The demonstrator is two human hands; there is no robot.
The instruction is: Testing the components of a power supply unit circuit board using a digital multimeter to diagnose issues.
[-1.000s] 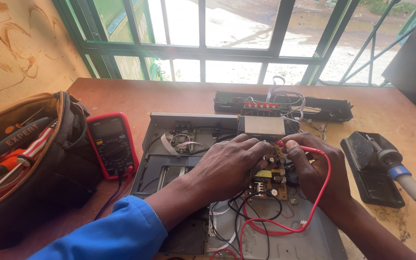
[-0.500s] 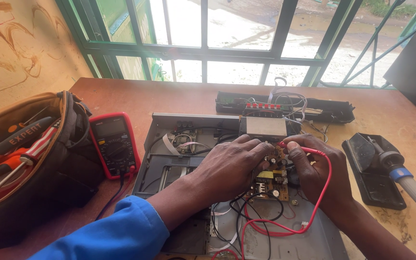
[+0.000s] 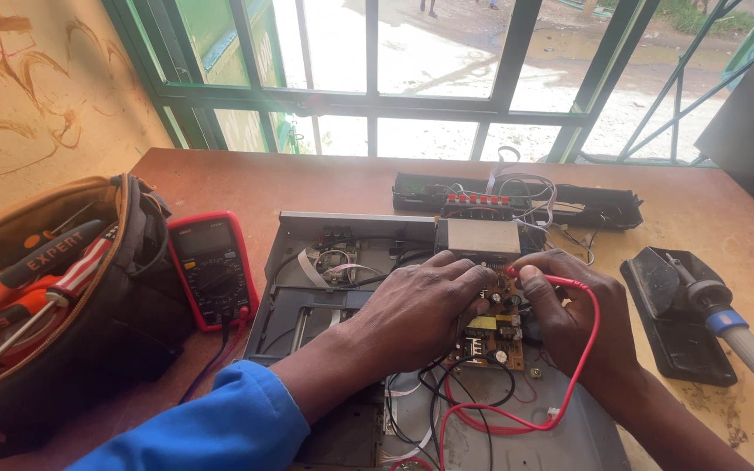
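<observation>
Probing the small circuit board (image 3: 489,330) inside the opened metal chassis (image 3: 325,288): right hand (image 3: 573,305) pinches a red test lead (image 3: 569,384) onto it, left hand (image 3: 421,305) curls over the black probe, hidden. Multimeter (image 3: 213,270) sits left of the chassis, readable mid-probe.

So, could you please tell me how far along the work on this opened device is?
Done: the grey chassis is open and the multimeter is wired up. In hand: the right hand holds the red probe on the circuit board, with the left hand beside it. The soldering iron sits in its stand.
</observation>
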